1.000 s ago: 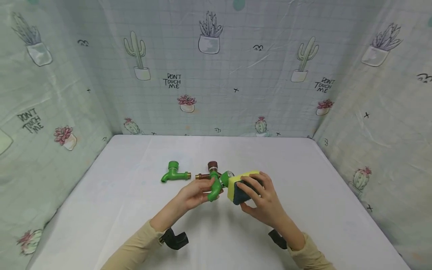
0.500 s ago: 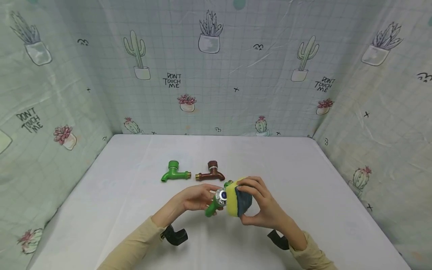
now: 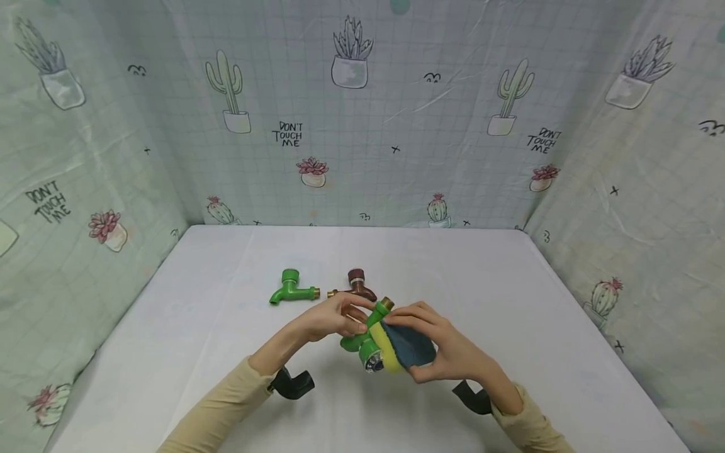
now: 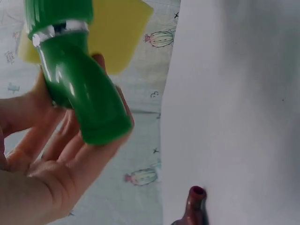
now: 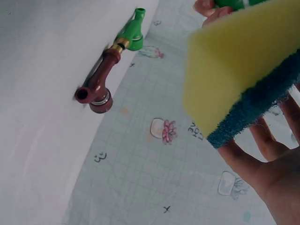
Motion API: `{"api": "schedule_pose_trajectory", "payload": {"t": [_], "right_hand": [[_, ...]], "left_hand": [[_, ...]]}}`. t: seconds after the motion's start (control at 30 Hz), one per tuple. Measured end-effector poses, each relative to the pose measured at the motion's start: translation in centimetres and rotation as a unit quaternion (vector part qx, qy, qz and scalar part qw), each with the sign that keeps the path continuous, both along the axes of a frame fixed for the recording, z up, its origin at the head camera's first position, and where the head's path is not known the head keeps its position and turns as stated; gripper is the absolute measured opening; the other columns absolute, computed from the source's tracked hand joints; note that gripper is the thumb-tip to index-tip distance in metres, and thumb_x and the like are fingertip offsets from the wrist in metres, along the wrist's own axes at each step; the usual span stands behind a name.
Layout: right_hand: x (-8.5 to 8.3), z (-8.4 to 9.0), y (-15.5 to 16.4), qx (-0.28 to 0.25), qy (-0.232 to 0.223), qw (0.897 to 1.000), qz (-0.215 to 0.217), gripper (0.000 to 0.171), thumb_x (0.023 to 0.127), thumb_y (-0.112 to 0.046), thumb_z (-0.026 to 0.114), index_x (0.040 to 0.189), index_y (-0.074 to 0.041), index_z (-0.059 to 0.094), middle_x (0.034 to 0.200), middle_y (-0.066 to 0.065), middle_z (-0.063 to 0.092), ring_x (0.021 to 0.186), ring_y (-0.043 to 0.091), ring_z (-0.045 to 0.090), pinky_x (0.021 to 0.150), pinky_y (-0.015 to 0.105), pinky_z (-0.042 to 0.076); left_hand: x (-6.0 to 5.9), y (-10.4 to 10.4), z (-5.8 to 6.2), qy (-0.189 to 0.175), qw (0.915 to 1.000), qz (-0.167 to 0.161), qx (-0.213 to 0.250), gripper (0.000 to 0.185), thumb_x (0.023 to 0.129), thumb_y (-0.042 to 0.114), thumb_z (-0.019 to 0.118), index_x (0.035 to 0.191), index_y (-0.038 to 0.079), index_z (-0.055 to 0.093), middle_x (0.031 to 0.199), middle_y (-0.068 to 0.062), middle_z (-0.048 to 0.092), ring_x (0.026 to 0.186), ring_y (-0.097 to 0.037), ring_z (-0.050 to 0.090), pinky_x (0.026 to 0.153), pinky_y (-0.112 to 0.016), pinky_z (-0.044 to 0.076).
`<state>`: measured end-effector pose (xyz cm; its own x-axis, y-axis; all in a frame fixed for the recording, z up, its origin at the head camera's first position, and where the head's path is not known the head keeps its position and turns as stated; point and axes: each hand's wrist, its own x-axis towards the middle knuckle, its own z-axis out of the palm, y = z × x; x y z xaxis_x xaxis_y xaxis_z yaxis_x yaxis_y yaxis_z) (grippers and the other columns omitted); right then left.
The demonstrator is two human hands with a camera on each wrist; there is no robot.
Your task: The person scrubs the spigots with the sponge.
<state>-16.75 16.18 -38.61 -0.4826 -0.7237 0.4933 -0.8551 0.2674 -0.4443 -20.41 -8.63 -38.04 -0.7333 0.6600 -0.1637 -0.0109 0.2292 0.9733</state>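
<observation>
So the left hand [image 3: 334, 318] has its fingers curled round a green plastic tap [image 3: 367, 340], holding it up off the white counter [image 3: 215, 352] and tilted so the brass threaded end points up and away while the shiny chrome-capped handle faces down toward the person; I'd guess that angle is to give the sponge a clear run at the body. The right hand [image 3: 438, 349] pinches a yellow sponge with a blue scouring side [image 3: 404, 349], thumb underneath and fingers spread over the blue side, yellow foam pressed right against the tap. From the left wrist view the tap [image 4: 77, 89] sits snug in the palm with the sponge [image 4: 119, 33] just behind it. Two more taps lie on the counter further back, a green one [image 3: 291, 289] and a brown one [image 3: 357, 286], side by side and untouched
</observation>
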Motion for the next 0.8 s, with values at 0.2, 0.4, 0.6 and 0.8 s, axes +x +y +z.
{"api": "schedule_pose_trajectory", "payload": {"t": [0.2,0.4,0.6,0.8], "right_hand": [[-0.2,-0.1,0.1,0.018,-0.026,0.999,-0.008,0.070,0.064,-0.017,0.071,0.129,-0.017,0.045,0.128,0.001,0.047,0.112,0.014,0.041,0.079,0.029,0.047],[-0.2,0.0,-0.2,0.020,-0.028,0.999,-0.019,0.069,0.067,-0.019,0.072,0.130,-0.018,0.045,0.128,0.001,0.046,0.111,0.013,0.040,0.077,0.028,0.047],[0.1,0.0,-0.5,0.027,0.016,0.998,-0.052,0.069,0.067,-0.024,0.073,0.130,-0.019,0.045,0.127,-0.001,0.046,0.107,0.011,0.038,0.074,0.026,0.047],[0.5,0.1,-0.9,0.000,0.070,0.995,-0.078,0.073,0.063,-0.022,0.074,0.130,-0.016,0.045,0.126,0.003,0.047,0.108,0.013,0.038,0.077,0.029,0.047]], "left_hand": [[0.8,0.4,0.5,0.134,0.9897,0.042,-0.025,0.040,0.080,-0.002,0.060,0.119,-0.005,0.051,0.105,-0.024,0.060,0.092,-0.026,0.062,0.074,-0.031,0.054],[1.6,1.1,0.7,0.204,0.9736,0.093,-0.043,0.039,0.077,-0.003,0.063,0.115,-0.003,0.055,0.098,-0.021,0.064,0.086,-0.026,0.064,0.070,-0.028,0.054],[1.5,1.4,0.0,0.175,0.9693,0.170,-0.030,0.041,0.076,-0.003,0.064,0.116,-0.005,0.054,0.101,-0.022,0.062,0.086,-0.027,0.063,0.067,-0.029,0.055],[0.7,1.0,-1.0,0.028,0.9802,0.191,0.043,0.047,0.083,-0.001,0.057,0.127,-0.008,0.042,0.109,-0.028,0.057,0.082,-0.012,0.061,0.069,-0.034,0.054]]}}
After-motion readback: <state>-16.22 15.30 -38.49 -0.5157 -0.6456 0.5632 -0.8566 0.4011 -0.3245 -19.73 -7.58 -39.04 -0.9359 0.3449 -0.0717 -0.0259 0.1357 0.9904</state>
